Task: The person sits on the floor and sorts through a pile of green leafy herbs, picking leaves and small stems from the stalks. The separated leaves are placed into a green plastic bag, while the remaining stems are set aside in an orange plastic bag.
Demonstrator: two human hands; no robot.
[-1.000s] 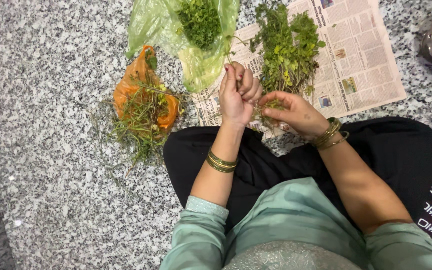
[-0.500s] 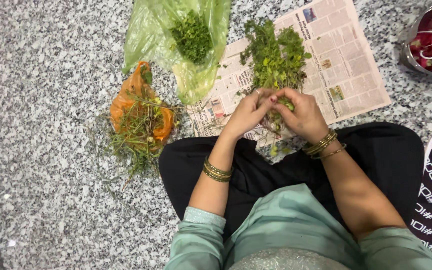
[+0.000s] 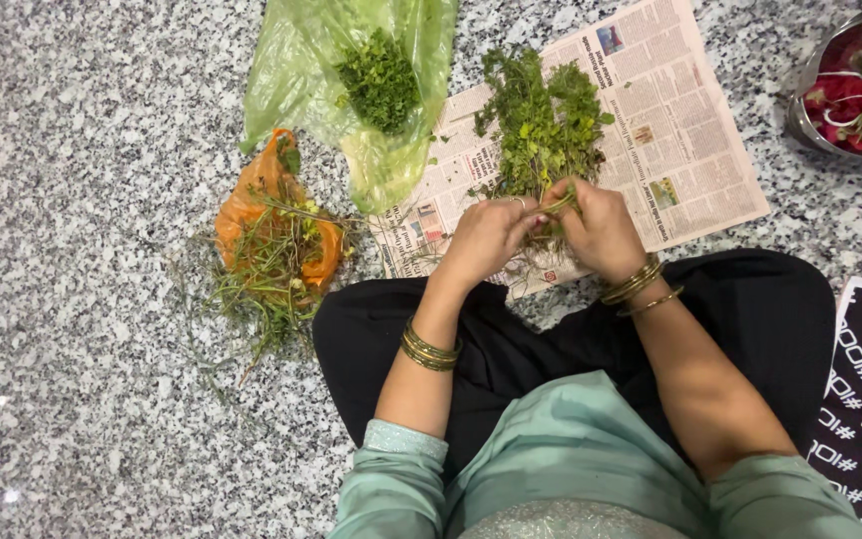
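You have two hands at work, the left hand (image 3: 486,238) and the right hand (image 3: 599,228). Two plastic bags lie on the floor: one green bag (image 3: 301,70), one orange bag (image 3: 241,205). One newspaper (image 3: 690,150), one metal bowl (image 3: 812,90), three piles of greens.

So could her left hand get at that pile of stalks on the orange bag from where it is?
Probably yes. The left hand is busy on the herb bunch, but the stalks on the orange bag lie on its side with only bare floor between.
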